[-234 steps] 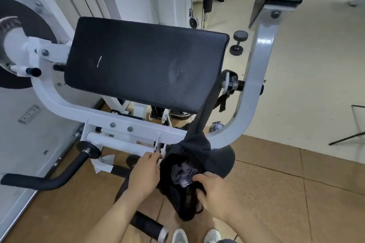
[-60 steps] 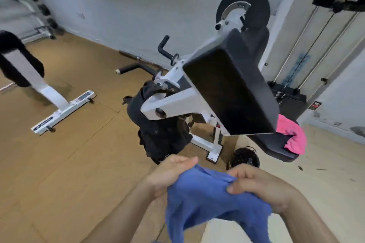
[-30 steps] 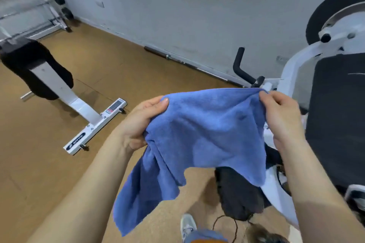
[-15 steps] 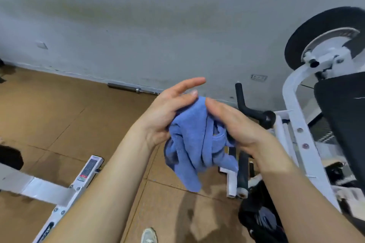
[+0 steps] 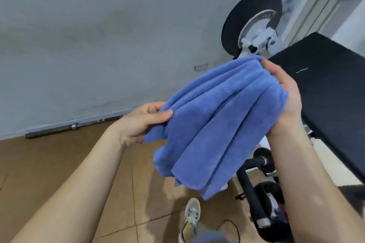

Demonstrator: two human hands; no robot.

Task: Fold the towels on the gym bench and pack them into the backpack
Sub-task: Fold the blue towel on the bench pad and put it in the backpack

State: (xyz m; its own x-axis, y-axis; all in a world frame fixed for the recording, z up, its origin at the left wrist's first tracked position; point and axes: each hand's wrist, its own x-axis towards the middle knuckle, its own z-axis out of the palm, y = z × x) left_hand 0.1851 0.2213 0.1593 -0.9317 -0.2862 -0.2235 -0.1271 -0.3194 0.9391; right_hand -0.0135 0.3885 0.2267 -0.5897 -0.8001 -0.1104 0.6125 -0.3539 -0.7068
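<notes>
Fingers [image 5: 158, 113] of left hand [image 5: 142, 122] pinching, right hand [image 5: 284, 94] gripping opposite ends of blue towel [image 5: 221, 122], respread from bunched into hanging pleats, held midair, folding apparently underway, left of black bench pad [image 5: 325, 85]; backpack [image 5: 276, 213] low right.

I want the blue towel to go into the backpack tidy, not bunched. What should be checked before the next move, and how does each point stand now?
1. Left hand has a hold: ok, thumb and fingers pinch the blue towel's left edge.
2. Right hand has a hold: ok, it grips the towel's upper right end.
3. Towel clear of the floor: ok, it hangs in the air between the hands.
4. Fold flat and even: not ok, the cloth lies in loose pleats with uneven lower edges.
5. Bench pad free to lay it on: ok for the part in view.
6. Backpack open and ready: cannot tell, only dark shapes at the lower right.
</notes>
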